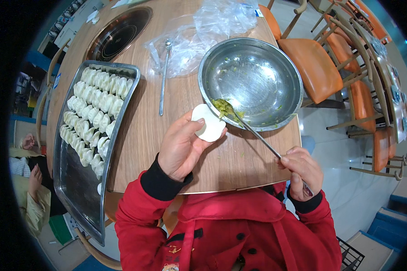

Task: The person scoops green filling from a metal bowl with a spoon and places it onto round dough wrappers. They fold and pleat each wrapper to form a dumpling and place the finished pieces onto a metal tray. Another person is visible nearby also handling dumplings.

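Note:
My left hand (185, 142) holds a round, white dough wrapper (208, 123) between thumb and fingers, at the near left rim of a large steel bowl (251, 84). My right hand (302, 172) grips the handle of a long metal spoon (257, 135). The spoon's tip carries green chopped filling (224, 107) at the bowl's near left edge, just beside the wrapper. Bits of filling cling to the bowl's inside. Rows of folded dumplings (91, 113) fill the far part of a metal tray (78, 189) on the left.
A second long spoon (164, 81) lies on the wooden table (149, 152), partly on crumpled clear plastic bags (203, 37). A round built-in cooktop (118, 34) is at the far left. Orange-seated chairs (310, 67) stand at right. Another person's hands (35, 176) show at the left edge.

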Demonstrator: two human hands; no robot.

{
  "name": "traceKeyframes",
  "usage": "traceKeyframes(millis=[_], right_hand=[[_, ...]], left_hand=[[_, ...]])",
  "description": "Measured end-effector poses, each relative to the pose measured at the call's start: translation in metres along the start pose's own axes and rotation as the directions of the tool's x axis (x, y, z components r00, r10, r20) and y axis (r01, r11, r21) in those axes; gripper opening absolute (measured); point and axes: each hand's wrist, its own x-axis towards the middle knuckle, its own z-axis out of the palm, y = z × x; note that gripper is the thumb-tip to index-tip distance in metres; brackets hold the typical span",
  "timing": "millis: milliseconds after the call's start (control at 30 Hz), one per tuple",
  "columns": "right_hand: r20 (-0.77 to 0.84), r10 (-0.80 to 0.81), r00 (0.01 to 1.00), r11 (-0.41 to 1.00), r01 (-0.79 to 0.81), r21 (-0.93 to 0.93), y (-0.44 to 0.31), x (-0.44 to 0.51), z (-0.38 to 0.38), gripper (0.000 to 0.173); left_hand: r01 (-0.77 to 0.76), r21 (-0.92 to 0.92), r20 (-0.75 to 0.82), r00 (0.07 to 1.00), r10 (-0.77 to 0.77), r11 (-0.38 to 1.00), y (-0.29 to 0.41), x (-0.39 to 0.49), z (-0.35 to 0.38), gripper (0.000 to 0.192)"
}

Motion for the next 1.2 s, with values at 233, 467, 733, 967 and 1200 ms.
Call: traceKeyframes(millis=[233,467,733,967,1200], right_hand=[[0.157,-0.113,0.981,0.982,0.135,-0.135,-0.014,-0.006,-0.006,0.036],[0.26,-0.155,0.953,0.972,0.194,-0.133,-0.015,-0.003,-0.01,0.041],[0.062,-0.025,0.998,0.989,0.034,-0.146,0.008,0.014,-0.001,0.034],[0.019,-0.052,0.998,0.997,0.053,-0.048,0.009,0.012,0.009,0.033],[0.089,-0.097,0.991,0.994,0.101,-0.037,-0.005,-0.002,-0.002,0.034]], left_hand=[[0.026,-0.086,0.0,1.0,-0.026,0.996,-0.005,0.0,-0.003,0.041],[0.037,-0.064,0.012,0.999,-0.036,0.997,-0.004,0.001,-0.007,0.048],[0.043,-0.079,-0.007,0.999,-0.044,0.996,-0.002,0.001,-0.005,0.05],[0.049,-0.097,-0.003,0.999,-0.05,0.994,0.001,0.002,-0.005,0.05],[0.049,-0.085,0.021,0.999,-0.048,0.995,-0.001,0.003,-0.009,0.051]])
